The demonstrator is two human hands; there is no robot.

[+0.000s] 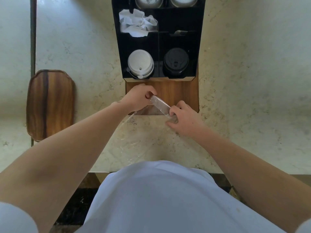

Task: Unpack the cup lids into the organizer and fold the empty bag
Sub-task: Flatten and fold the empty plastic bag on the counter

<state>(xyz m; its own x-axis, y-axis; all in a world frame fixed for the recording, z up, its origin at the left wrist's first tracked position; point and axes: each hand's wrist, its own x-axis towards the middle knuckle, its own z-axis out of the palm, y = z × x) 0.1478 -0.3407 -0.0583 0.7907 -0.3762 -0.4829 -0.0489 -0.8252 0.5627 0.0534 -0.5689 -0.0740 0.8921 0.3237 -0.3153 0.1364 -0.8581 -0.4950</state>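
Bag: the clear plastic bag (134, 140) lies flat on the pale marble surface (252, 81) just in front of your torso; its far end is rolled into a narrow band stretched between your two hands.
Left grip: your left hand (138, 98) pinches the far-left end of the rolled band, fingers curled round it.
Right grip: your right hand (183, 120) pinches the near-right end of the band, fingertips curled onto the plastic.
Board: both hands work over the near edge of a wooden board (181, 93) that lies under the organizer.
Organizer: the black organizer (158, 39) stands just beyond your hands.
Lids: a white lid stack (140, 63) fills its near-left compartment; a black lid stack (175, 62) fills the near-right one.
Napkins: crumpled white napkins (137, 22) sit in a far-left compartment.
Tray: a wooden tray (50, 105) lies well to the left on the surface.
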